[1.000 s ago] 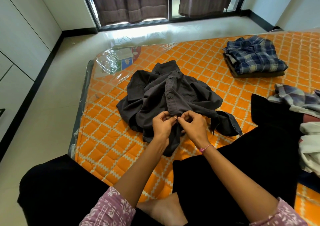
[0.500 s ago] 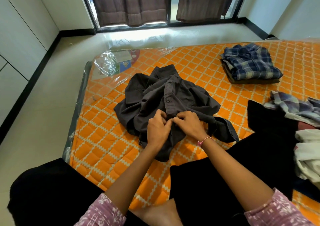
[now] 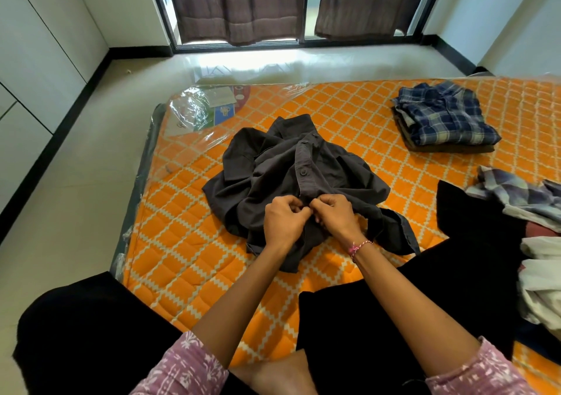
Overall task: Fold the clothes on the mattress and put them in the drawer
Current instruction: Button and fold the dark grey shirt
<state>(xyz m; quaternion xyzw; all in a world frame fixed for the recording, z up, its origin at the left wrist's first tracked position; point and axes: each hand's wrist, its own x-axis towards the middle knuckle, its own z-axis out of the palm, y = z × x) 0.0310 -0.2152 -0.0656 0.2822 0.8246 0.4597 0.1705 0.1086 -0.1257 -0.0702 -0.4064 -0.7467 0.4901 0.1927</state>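
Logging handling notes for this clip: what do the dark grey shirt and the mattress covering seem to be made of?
Dark grey shirt: matte woven fabric, probably cotton; it creases softly and has a buttoned placket. Mattress: quilted orange patterned cloth under clear glossy plastic wrap, crinkled and glaring at the far corner.

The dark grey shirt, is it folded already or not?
Not folded. The dark grey shirt lies crumpled on the mattress; both hands pinch its button placket.

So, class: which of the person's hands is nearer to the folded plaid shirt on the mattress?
Right. The right hand pinches the grey shirt on the side toward the plaid shirt; the left hand sits just beyond it, farther away.
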